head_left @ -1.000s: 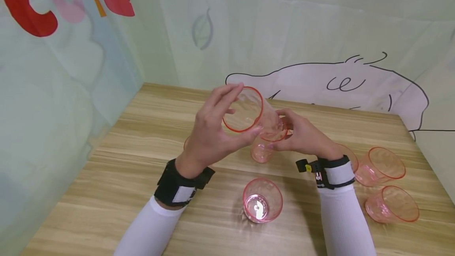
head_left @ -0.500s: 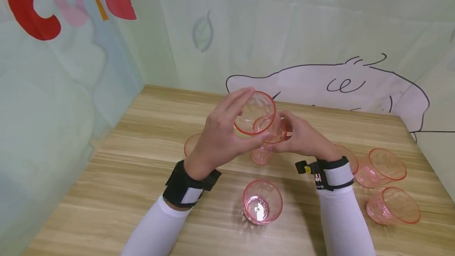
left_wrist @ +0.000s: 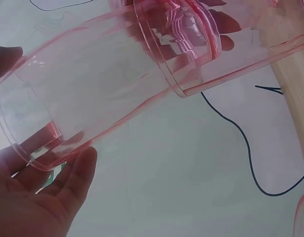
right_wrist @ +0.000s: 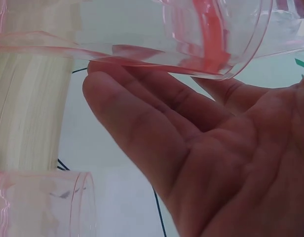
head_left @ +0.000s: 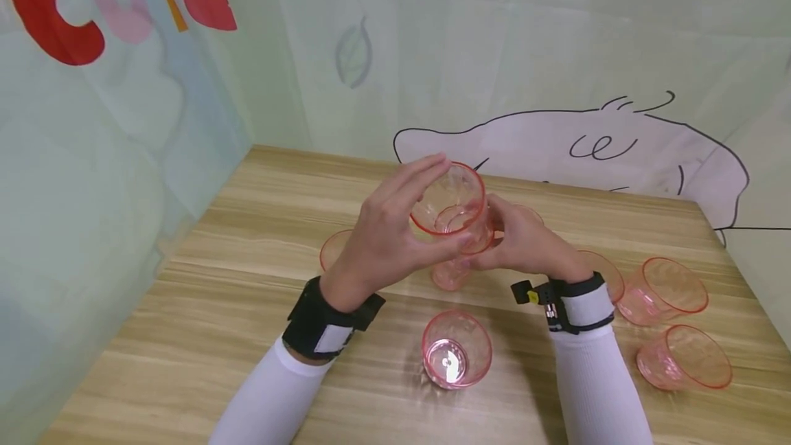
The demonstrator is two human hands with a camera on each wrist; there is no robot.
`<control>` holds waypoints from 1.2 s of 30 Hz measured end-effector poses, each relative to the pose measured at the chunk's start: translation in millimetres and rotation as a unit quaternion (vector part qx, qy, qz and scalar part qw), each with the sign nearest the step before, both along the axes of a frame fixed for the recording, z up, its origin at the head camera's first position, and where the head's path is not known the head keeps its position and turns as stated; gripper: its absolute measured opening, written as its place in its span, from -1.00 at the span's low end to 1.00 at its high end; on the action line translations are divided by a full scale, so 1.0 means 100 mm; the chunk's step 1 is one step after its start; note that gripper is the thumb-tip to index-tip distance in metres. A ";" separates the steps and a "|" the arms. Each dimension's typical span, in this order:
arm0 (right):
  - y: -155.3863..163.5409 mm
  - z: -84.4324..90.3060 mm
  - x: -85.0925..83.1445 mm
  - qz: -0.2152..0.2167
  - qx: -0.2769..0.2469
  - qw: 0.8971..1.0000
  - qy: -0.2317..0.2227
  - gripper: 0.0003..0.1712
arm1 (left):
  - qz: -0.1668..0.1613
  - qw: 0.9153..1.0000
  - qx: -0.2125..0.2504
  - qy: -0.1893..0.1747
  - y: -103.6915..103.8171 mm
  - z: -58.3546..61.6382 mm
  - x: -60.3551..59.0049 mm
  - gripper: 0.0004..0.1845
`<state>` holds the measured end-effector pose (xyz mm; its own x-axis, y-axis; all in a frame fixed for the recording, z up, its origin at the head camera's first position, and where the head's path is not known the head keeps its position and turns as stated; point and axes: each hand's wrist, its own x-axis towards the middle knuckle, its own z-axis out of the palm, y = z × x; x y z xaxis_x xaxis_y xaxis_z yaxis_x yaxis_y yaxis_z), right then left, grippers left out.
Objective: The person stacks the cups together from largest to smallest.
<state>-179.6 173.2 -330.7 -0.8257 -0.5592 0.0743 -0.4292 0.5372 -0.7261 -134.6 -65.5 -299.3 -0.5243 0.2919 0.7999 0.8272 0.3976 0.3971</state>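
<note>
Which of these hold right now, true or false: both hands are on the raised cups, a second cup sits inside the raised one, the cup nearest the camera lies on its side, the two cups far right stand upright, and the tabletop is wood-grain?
1. Both hands hold the raised cups. True: the left hand grips the raised cup and the right hand holds the inner cup.
2. A second cup sits inside the raised one. True.
3. The near cup lies on its side. False: it stands upright, mouth up.
4. The two right cups stand upright. False: both are tipped over on the table.
5. The table is wood-grain. True.
</note>
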 end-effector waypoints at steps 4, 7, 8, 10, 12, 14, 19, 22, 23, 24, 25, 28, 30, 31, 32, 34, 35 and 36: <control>-0.04 0.02 0.01 0.011 -0.002 1.000 0.006 -0.01 | -0.002 1.000 0.002 -0.001 -0.01 0.00 0.00 -0.15; -0.06 0.02 0.02 0.012 -0.002 1.000 0.004 -0.03 | 0.001 1.000 0.000 -0.007 -0.01 0.00 0.00 -0.15; -0.06 0.02 0.02 0.012 -0.003 1.000 0.003 -0.02 | 0.002 1.000 -0.001 -0.009 -0.01 0.00 0.00 -0.15; -0.06 0.02 0.03 0.015 -0.005 1.000 -0.001 -0.02 | 0.004 1.000 -0.006 -0.013 -0.01 0.00 0.00 -0.15; -0.07 0.02 0.03 0.016 -0.005 1.000 -0.003 -0.03 | 0.005 1.000 -0.010 -0.016 0.00 -0.01 0.00 -0.15; -0.07 0.02 0.03 0.018 -0.005 1.000 -0.004 -0.03 | 0.005 1.000 -0.014 -0.018 0.00 -0.01 0.00 -0.15; -0.08 0.02 0.04 0.023 -0.011 1.000 -0.004 -0.04 | 0.007 0.999 -0.026 -0.030 0.02 -0.03 -0.01 -0.12; -0.09 0.02 0.04 0.026 -0.018 0.999 -0.013 -0.08 | 0.009 0.998 -0.041 -0.042 0.04 -0.06 -0.01 -0.11; -0.10 0.02 0.05 0.025 -0.018 0.999 -0.017 -0.08 | 0.009 0.998 -0.047 -0.046 0.05 -0.07 -0.01 -0.10; -0.10 0.02 0.04 0.027 -0.022 0.999 -0.021 -0.08 | 0.009 0.997 -0.051 -0.049 0.06 -0.08 -0.02 -0.10; -0.10 0.01 0.04 0.029 -0.026 0.999 -0.026 -0.08 | 0.009 0.997 -0.056 -0.051 0.07 -0.09 -0.02 -0.10; -0.11 0.01 0.03 0.031 -0.019 0.999 -0.024 -0.06 | 0.011 0.997 -0.060 -0.055 0.08 -0.11 -0.02 -0.10; -0.11 0.01 0.03 0.031 -0.011 0.999 -0.019 -0.05 | 0.012 0.997 -0.058 -0.056 0.08 -0.12 -0.03 -0.10; -0.11 0.01 0.03 0.029 -0.004 0.999 -0.015 -0.04 | 0.014 0.997 -0.058 -0.057 0.09 -0.12 -0.03 -0.09; -0.11 0.01 0.03 0.028 0.003 1.000 -0.010 -0.04 | 0.014 0.997 -0.058 -0.058 0.09 -0.13 -0.03 -0.09; -0.11 0.01 0.03 0.027 0.005 1.000 -0.010 -0.04 | 0.016 0.996 -0.060 -0.059 0.09 -0.14 -0.04 -0.08; -0.11 0.01 0.04 0.027 0.006 1.000 -0.009 -0.05 | 0.017 0.996 -0.061 -0.060 0.10 -0.15 -0.04 -0.08; -0.11 0.01 0.04 0.026 0.008 1.000 -0.008 -0.05 | 0.018 0.996 -0.063 -0.060 0.10 -0.16 -0.04 -0.08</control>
